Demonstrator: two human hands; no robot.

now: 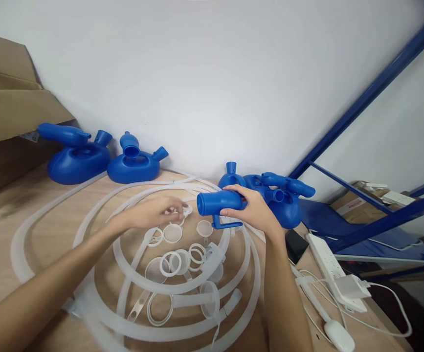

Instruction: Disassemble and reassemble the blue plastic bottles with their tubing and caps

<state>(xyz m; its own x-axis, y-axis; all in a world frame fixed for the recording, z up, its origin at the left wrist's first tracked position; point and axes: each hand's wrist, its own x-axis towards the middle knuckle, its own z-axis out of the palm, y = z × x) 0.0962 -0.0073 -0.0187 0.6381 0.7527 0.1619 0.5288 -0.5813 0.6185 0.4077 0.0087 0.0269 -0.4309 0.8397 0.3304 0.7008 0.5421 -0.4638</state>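
My right hand (246, 208) is wrapped round a blue plastic piece (217, 202) with a round open mouth facing left and a narrow handle below. Left of it, my left hand (164, 211) has its fingers curled round the edge of a small white plastic part (187, 210). Below both hands lie translucent round caps (172, 233) and white rings (170, 264), inside loops of clear ribbed hose (138, 330).
Blue bottles (134, 168) stand along the wall at the left, and several more (287, 210) at the right. A cardboard box (10, 112) is at far left. A power strip (334, 274), cables and a dark phone (296, 246) lie at right, beside a blue metal rack (366, 98).
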